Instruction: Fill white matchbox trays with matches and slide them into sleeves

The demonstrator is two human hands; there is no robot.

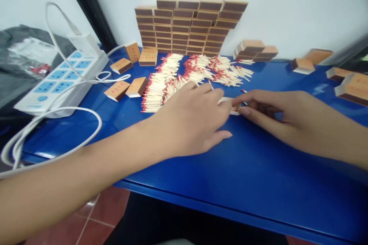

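At a blue table (186, 178), two bare hands meet over a small white tray (235, 113), set between them just right of a spread of loose matches (156, 92). The right hand (287, 122) has thumb and forefinger nearly together at the tray's right end; whether they pinch or merely touch it cannot be told. The left hand (198, 118) bends over the other end, thumb held apart, any grip out of sight. Steady work here would seem to call for a light touch on the thin walls, the tray kept level and match heads facing one way. The tray's contents are mostly hidden; a matchbox (355, 86) at far right is cut off.
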